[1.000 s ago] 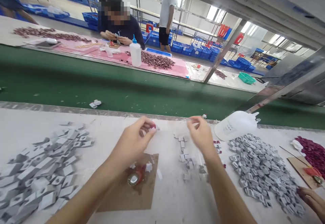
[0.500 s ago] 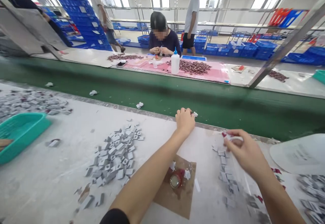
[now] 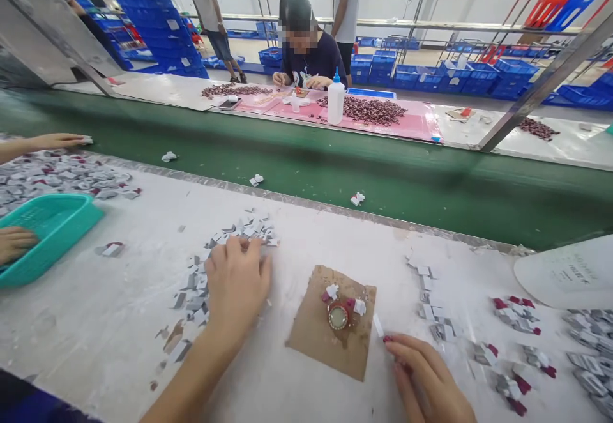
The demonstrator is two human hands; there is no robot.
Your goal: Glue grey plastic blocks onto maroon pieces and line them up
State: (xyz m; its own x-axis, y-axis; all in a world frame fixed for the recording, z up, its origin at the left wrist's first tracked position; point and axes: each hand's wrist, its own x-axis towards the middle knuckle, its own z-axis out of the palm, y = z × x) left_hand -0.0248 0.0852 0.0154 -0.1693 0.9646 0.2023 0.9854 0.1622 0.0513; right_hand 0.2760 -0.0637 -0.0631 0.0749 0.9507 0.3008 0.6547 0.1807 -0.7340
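My left hand (image 3: pixel 238 282) reaches over a pile of small grey-and-white blocks (image 3: pixel 194 295), back of the hand up and fingers apart; the fingertips are partly hidden among the blocks. Low on the right, my right hand (image 3: pixel 428 378) pinches a small piece with a dark red tip (image 3: pixel 387 340), most of it hidden by the fingers. Between my hands lies a brown cardboard square (image 3: pixel 330 353). On it sit a round bottle cap (image 3: pixel 338 316) in reddish wet residue and two small white-and-red pieces (image 3: pixel 359 307). A thin white strip (image 3: pixel 378 325) lies beside the cardboard.
Several white-and-red pieces (image 3: pixel 514 314) and a white tub (image 3: pixel 569 269) are at right. A green belt (image 3: pixel 306 186) carries small white pieces. At left, another person's hands are near a teal basket (image 3: pixel 52 238) and the belt. A co-worker sits across, behind a white bottle (image 3: pixel 336 100).
My left hand has left a small white piece on the belt and come back to the block pile. My right hand has moved down and closer, beside the cardboard. Another person's hand now reaches the belt.
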